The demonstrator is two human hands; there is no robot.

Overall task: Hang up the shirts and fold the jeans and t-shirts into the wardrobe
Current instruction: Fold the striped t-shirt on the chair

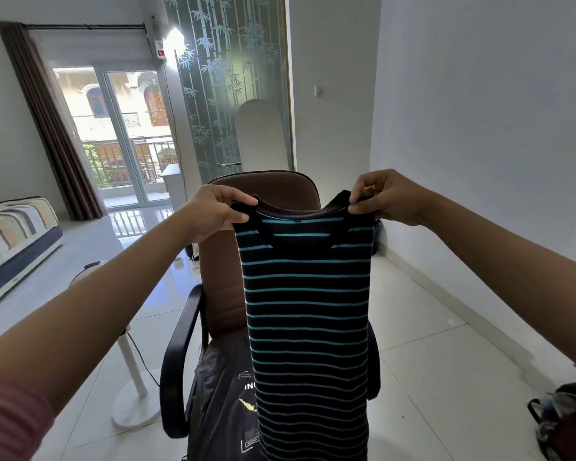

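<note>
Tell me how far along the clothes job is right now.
Nothing looks put away; no wardrobe is in view. In hand: the left hand and right hand pinch a striped t-shirt by its shoulders, hanging unfolded. Left: folding it, plus the dark clothes piled on the chair.

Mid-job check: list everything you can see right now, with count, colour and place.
striped t-shirt: one, black with teal stripes, held up at its shoulders in front of the chair
printed garment: one, dark, on the chair seat
chair: one, brown with black armrests, centre
fan: one, white, left of the chair
mattress: one, striped, far left
curtain: one, brown, beside the glass door
bag: one, dark, floor at right
left hand: grip pinches left shoulder
right hand: grip pinches right shoulder
</note>
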